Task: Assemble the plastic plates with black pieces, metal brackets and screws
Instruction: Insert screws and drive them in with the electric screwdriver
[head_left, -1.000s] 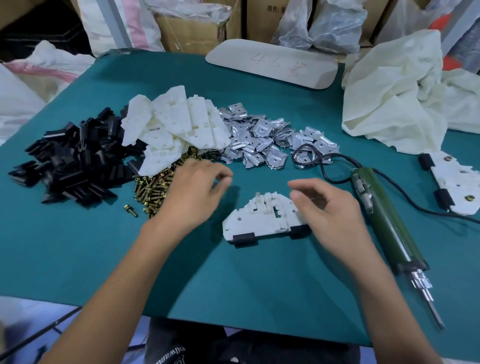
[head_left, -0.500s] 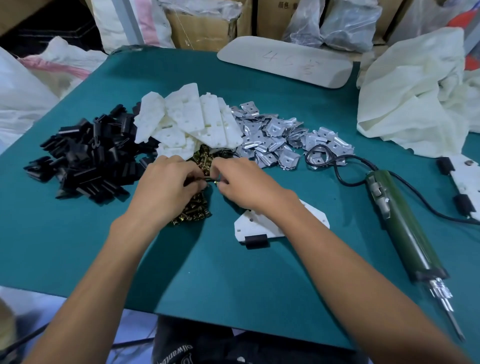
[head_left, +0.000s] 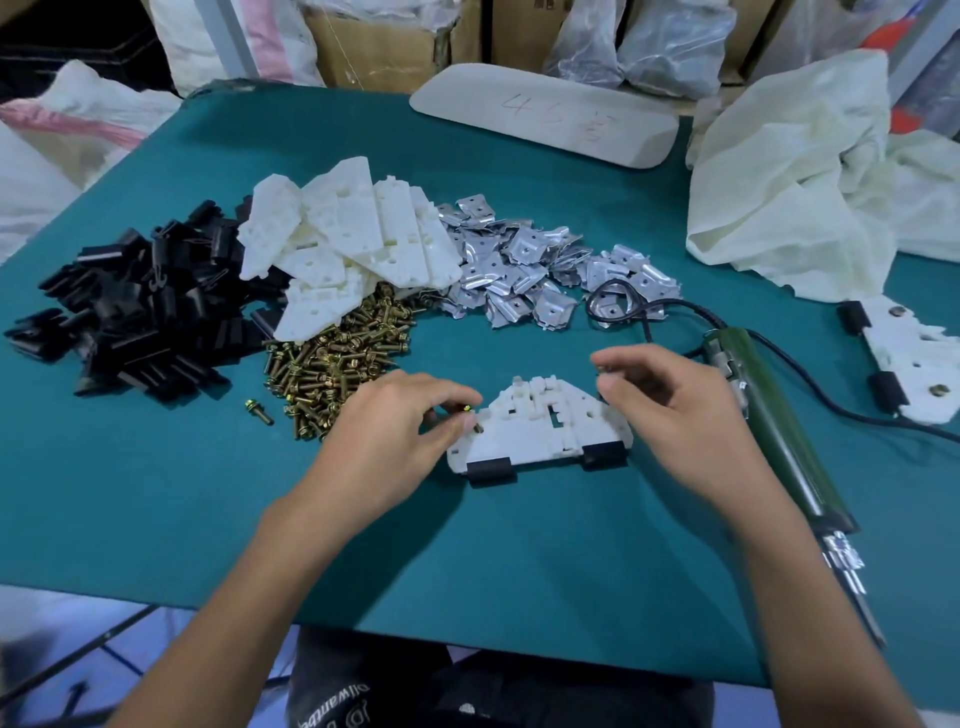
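A white plastic plate (head_left: 540, 434) lies flat on the green table (head_left: 156, 493) in front of me, with two black pieces (head_left: 491, 470) clipped on its near edge. My left hand (head_left: 395, 431) pinches a brass screw (head_left: 470, 415) right at the plate's left corner. My right hand (head_left: 670, 410) hovers at the plate's right upper edge, thumb and forefinger pinched on a small screw that barely shows. Behind lie the piles of black pieces (head_left: 135, 317), white plates (head_left: 353, 244), metal brackets (head_left: 519, 270) and screws (head_left: 337, 358).
A green electric screwdriver (head_left: 769, 415) with its black cord lies just right of my right hand. An assembled plate (head_left: 909, 358) sits at the far right below a crumpled white sack (head_left: 810, 171). One loose screw (head_left: 258, 410) lies left of the pile. A white board (head_left: 540, 119) lies at the back.
Both hands came back from the screw pile to the plate, the left to its left corner, the right to its right edge. The left hand now pinches a screw.
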